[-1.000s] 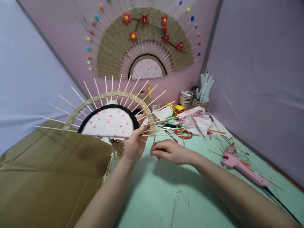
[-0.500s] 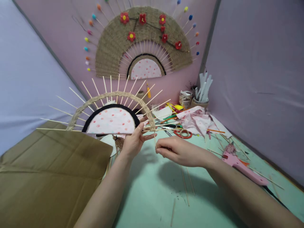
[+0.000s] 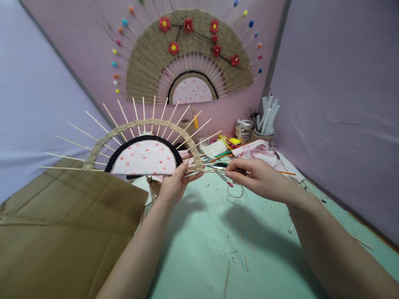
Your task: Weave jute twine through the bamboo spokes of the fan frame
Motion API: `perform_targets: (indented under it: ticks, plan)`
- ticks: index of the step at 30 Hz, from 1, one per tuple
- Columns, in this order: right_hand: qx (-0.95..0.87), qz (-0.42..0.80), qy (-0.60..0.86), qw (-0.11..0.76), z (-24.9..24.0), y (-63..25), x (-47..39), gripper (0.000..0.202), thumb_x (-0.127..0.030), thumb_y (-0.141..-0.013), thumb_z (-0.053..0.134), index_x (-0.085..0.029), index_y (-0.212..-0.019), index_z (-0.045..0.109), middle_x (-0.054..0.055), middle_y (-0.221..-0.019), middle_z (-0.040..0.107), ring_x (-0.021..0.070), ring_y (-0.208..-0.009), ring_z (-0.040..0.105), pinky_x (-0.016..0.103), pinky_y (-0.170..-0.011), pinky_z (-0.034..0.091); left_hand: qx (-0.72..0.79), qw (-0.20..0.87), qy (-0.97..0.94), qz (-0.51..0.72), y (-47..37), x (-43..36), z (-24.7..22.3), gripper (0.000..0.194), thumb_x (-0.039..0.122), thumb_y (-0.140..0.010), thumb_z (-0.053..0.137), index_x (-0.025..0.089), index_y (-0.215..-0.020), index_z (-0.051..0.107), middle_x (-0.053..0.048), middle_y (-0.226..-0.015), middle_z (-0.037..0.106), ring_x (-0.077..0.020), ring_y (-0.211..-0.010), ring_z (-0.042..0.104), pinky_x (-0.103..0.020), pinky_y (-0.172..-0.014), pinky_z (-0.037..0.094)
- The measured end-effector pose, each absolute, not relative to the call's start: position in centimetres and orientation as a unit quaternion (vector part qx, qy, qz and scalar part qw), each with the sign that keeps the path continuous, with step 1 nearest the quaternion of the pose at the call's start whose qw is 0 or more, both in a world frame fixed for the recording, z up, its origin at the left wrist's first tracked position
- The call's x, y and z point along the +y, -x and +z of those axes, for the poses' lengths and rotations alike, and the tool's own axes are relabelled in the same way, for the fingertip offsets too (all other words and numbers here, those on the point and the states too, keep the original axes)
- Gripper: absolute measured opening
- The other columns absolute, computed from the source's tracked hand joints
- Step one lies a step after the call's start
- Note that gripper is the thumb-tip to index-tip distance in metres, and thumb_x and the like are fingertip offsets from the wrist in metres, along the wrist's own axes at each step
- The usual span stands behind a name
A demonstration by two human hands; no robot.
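Observation:
A half-round fan frame (image 3: 146, 122) of thin sticks spreads in front of me, with a band of woven twine round it. Its centre is a white half-disc with pink dots (image 3: 146, 155), edged in black. My left hand (image 3: 174, 182) grips the lower right part of the frame, thumb in front and fingers behind. To the right of it my right hand (image 3: 249, 176) is pinched on a strand of twine (image 3: 235, 196), which seems to run from the end of the woven band. A loop of it hangs below my fingers.
A finished-looking large fan (image 3: 140, 62) with red flowers hangs on the back wall. Brown cardboard (image 3: 68, 224) lies at left. Dotted cloth (image 3: 255, 150), jars (image 3: 244, 131) and scissors crowd the back right. Several loose sticks (image 3: 248, 230) lie on the green table (image 3: 199, 249).
My right hand has moved right and slightly up from the band's end, drawing the twine sideways. The fan frame has shifted slightly left in my left hand. The pink glue gun is now hidden.

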State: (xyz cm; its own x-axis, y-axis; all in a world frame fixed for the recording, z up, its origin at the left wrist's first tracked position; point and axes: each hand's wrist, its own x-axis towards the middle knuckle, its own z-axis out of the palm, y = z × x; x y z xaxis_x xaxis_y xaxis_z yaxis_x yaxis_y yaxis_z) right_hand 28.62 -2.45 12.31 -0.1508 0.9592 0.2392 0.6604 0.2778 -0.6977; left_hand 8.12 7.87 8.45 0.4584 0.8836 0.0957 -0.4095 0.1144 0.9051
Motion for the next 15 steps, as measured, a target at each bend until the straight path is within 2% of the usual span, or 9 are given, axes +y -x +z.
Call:
perform_targets:
  ticks: [7, 15]
  plan:
    - [-0.684, 0.177, 0.614, 0.353, 12.0, -29.1, -1.9, 0.021, -0.033, -0.087, 0.050, -0.019, -0.078, 0.062, -0.001, -0.064, 0.059, 0.0111, -0.056, 0.047, 0.024, -0.052, 0.032, 0.253, 0.711, -0.472, 0.455, -7.8, 8.0, 8.6, 0.039, 0.029, -0.079, 0.065, 0.014, -0.114, 0.059, -0.009, -0.099, 0.072, -0.0215, -0.086, 0.070, -0.038, -0.079, 0.058]
    - [-0.665, 0.166, 0.639, 0.348, 10.9, -31.1, -0.8, 0.025, -0.037, -0.085, 0.051, -0.018, -0.078, 0.066, 0.001, -0.067, 0.061, 0.0129, -0.059, 0.049, 0.026, -0.053, 0.032, 0.238, 0.717, -0.461, 0.467, -7.8, 7.9, 8.9, 0.033, 0.027, -0.080, 0.063, 0.014, -0.110, 0.061, -0.006, -0.092, 0.073, -0.0175, -0.075, 0.071, -0.032, -0.069, 0.060]
